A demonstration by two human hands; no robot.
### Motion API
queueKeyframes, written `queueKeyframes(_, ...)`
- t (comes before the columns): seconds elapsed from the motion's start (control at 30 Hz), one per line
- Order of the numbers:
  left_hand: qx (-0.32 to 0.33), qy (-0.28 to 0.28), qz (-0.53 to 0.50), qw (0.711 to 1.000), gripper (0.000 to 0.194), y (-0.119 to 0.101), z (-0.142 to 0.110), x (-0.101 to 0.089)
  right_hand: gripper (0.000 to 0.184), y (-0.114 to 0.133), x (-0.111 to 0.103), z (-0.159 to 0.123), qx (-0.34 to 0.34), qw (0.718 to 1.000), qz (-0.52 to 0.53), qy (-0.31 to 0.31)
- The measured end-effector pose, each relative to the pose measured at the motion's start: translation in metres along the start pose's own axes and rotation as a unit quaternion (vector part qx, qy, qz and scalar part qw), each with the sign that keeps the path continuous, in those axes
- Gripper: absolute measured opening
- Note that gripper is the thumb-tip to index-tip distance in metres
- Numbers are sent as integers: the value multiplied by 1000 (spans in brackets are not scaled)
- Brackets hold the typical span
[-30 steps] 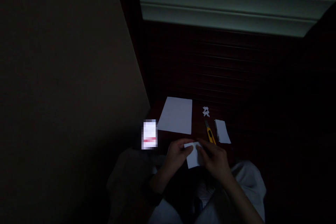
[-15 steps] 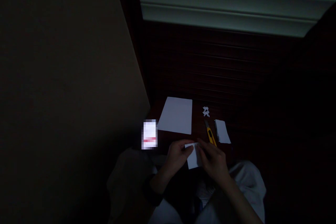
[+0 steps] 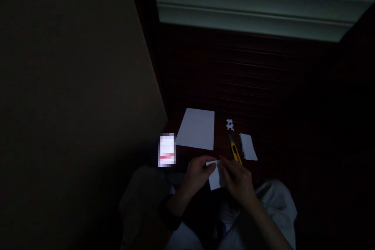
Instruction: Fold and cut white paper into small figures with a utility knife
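Note:
Between my two hands is a small piece of white paper [image 3: 215, 179], held above my lap at the near edge of the dark table. My left hand [image 3: 198, 174] pinches its upper left part, thumb on top. On the other side, my right hand [image 3: 238, 179] grips the upper right part, its thumb close to the left thumb; the fingers cover the paper's right edge. Just beyond the right hand lies a yellow box cutter [image 3: 235, 153], its blade end pointing away from me.
A large white sheet [image 3: 197, 129] lies at the back left of the table. Small torn paper scraps [image 3: 230, 125] sit behind the cutter. A stack of white paper pieces [image 3: 248, 147] is at the right. A bright pixelated screen [image 3: 166, 150] stands at the left, near the wall [image 3: 88, 66].
My right hand has shifted very slightly to the left along the paper, and its thumb is nearer my left thumb. My left hand stays almost in place.

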State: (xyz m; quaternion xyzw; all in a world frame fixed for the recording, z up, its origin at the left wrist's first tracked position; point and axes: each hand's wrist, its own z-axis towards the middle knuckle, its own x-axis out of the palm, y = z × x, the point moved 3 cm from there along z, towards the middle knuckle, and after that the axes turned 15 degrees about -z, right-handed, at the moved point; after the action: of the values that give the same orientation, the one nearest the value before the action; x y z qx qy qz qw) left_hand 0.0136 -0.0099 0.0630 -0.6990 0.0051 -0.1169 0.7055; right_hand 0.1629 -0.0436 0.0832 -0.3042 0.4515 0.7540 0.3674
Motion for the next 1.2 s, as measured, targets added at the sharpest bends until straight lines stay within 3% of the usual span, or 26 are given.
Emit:
queueKeyframes(0.27, -11, 10, -22, 1000, 20, 4, 2, 0, 33, -1, 3, -2, -13, 1000, -9, 10)
queueKeyframes(0.63, -107, 63, -74, 989, 25, -7, 5, -3, 32, 0, 2, -3, -15, 1000, 12, 8)
queueKeyframes(0.8, -66, 89, -57, 992, 28, -6, 4, -2, 32, -3, 0, -2, 16, 999, 17, -22)
queueKeyframes(1.2, -26, 69, -56, 996, 26, -5, 4, 2, 30, -4, -3, -1, 37, 998, 39, -31)
